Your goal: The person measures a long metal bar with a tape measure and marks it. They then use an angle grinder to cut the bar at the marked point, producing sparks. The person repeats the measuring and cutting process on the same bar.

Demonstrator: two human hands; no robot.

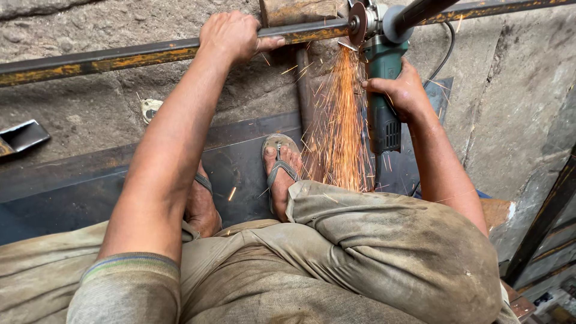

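A long rusty steel bar (120, 59) runs across the top of the view. My left hand (235, 35) grips it from above. My right hand (401, 90) holds a green angle grinder (381, 90) by its body. The grinder's disc (358, 23) touches the bar just right of my left hand. Orange sparks (339, 126) spray down from the disc toward my feet. A black side handle (420, 12) sticks out of the grinder head at the top.
My sandalled feet (281, 171) stand on a dark steel sheet (72, 192) over a rough concrete floor (516, 90). The grinder's black cable (447, 51) loops right. A metal bracket (23, 137) lies at far left. More steel frame pieces (543, 222) stand at right.
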